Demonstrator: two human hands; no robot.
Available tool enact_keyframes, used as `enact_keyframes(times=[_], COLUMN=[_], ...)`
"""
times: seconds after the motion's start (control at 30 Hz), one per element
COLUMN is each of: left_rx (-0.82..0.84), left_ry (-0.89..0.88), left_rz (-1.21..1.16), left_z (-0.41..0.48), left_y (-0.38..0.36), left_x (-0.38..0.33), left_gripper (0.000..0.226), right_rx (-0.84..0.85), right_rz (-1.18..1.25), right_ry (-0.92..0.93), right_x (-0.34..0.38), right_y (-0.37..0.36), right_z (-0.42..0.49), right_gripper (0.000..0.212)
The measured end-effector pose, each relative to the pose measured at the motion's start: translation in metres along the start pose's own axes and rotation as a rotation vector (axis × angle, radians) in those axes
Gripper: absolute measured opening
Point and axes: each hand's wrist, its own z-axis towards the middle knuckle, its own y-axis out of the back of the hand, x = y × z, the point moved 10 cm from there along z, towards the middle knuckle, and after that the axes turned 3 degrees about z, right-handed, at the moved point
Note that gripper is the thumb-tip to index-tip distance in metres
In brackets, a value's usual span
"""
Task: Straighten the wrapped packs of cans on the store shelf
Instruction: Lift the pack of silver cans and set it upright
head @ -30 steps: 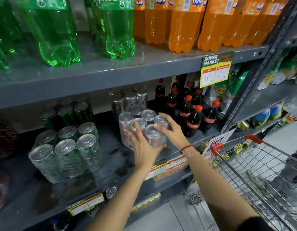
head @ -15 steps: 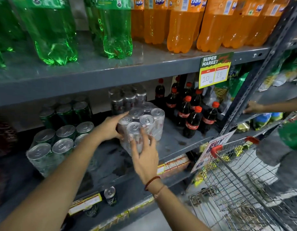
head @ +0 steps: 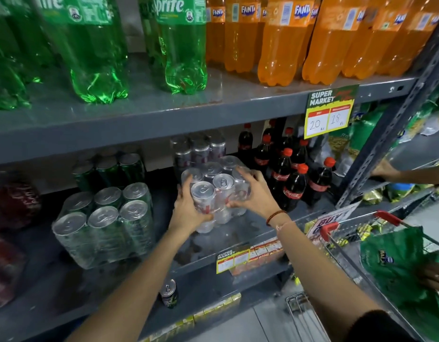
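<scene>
A plastic-wrapped pack of silver cans (head: 219,191) stands on the middle grey shelf (head: 240,233), in front of another silver pack (head: 198,150). My left hand (head: 189,208) grips its left front corner. My right hand (head: 255,193) clasps its right side, next to the cola bottles. A wrapped pack of green cans (head: 107,225) sits to the left near the shelf's front, turned at a slight angle, with a second green pack (head: 110,169) behind it.
Small cola bottles (head: 292,178) stand just right of the held pack. Large green and orange soda bottles fill the upper shelf. A loose can (head: 168,293) sits on the lower shelf. A shopping cart (head: 356,238) is at right, where another person's hands reach.
My hands have shifted around the silver pack: the left went from its far left side to the front corner, the right from the front to its right side. The pack has turned.
</scene>
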Motion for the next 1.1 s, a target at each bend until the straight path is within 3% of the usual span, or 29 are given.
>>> enact_keyframes(times=[0.1, 0.2, 0.33, 0.57, 1.1], left_rx=[0.094, 0.142, 0.088, 0.077, 0.062], left_ry=[-0.015, -0.029, -0.028, -0.046, -0.034], left_rz=[0.032, 0.111, 0.105, 0.096, 0.078], left_z=[0.016, 0.026, 0.026, 0.012, -0.036], left_y=[0.008, 0.012, 0.013, 0.014, -0.001], left_x=[-0.001, -0.007, -0.012, -0.011, -0.019], left_gripper=[0.117, 0.121, 0.118, 0.112, 0.111], right_rx=[-0.035, 0.074, 0.138, 0.087, 0.09], right_rz=[-0.111, -0.159, -0.237, -0.235, -0.208], right_ry=[-0.009, -0.035, -0.032, -0.017, 0.012], right_x=[0.001, 0.003, 0.004, 0.018, 0.013], right_y=[0.003, -0.001, -0.005, 0.009, 0.023], right_z=[0.003, 0.016, 0.023, -0.008, -0.055], right_gripper=[0.105, 0.111, 0.118, 0.107, 0.104])
